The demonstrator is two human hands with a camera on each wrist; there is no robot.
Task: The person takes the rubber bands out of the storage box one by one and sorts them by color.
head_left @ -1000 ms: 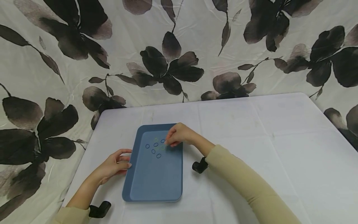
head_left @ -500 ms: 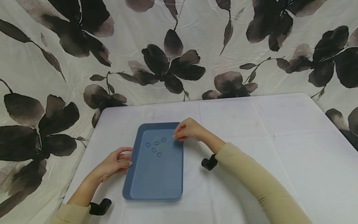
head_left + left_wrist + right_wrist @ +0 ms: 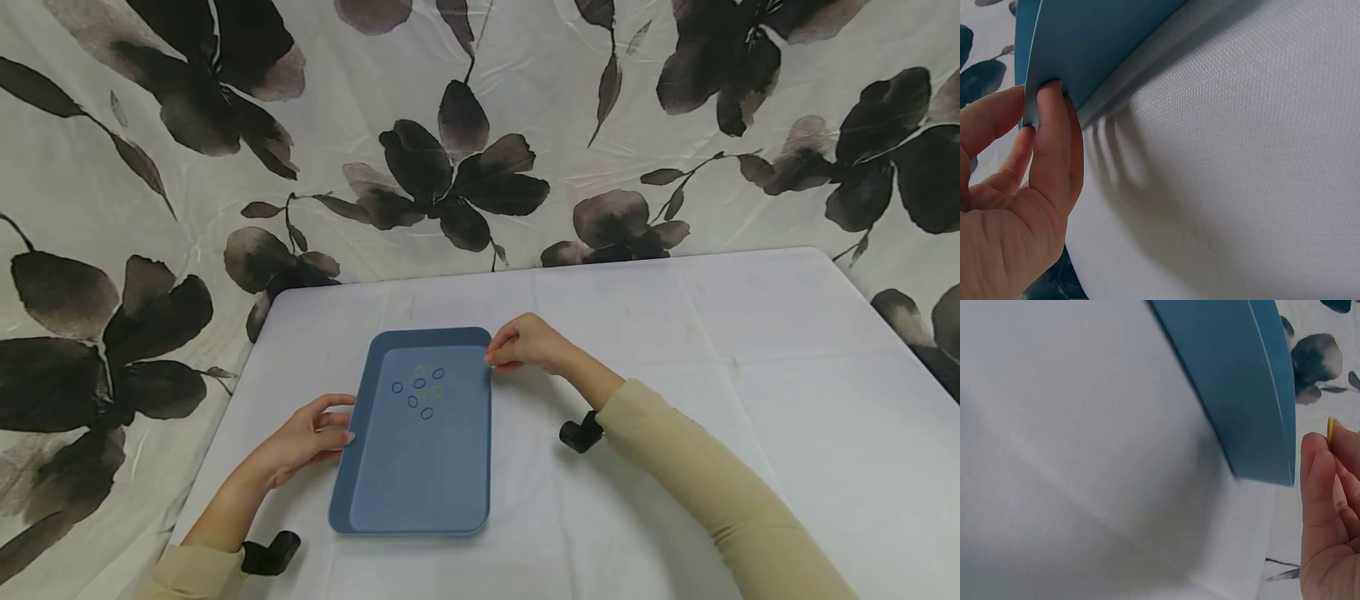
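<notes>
A blue rectangular tray (image 3: 420,475) lies on the white-covered table. Several small thin rings, dark blue (image 3: 427,413) and yellow-green (image 3: 438,392), are spread over its far half. My left hand (image 3: 307,442) grips the tray's left rim; in the left wrist view, fingertips (image 3: 1052,94) press against the outer wall. At the far right corner of the tray is my right hand (image 3: 528,343), thumb and fingertips together. The right wrist view shows it pinching a small yellow ring (image 3: 1330,429), seen edge-on, just beyond the tray's rim.
White cloth covers the table (image 3: 675,400), which stretches out to the right of the tray. Behind and to the left hangs a floral curtain (image 3: 315,125). Black wrist cameras (image 3: 272,554) are worn on both arms.
My right hand has moved right from over the rings to the tray's right rim. The left hand keeps its grip, and the tray stays in place.
</notes>
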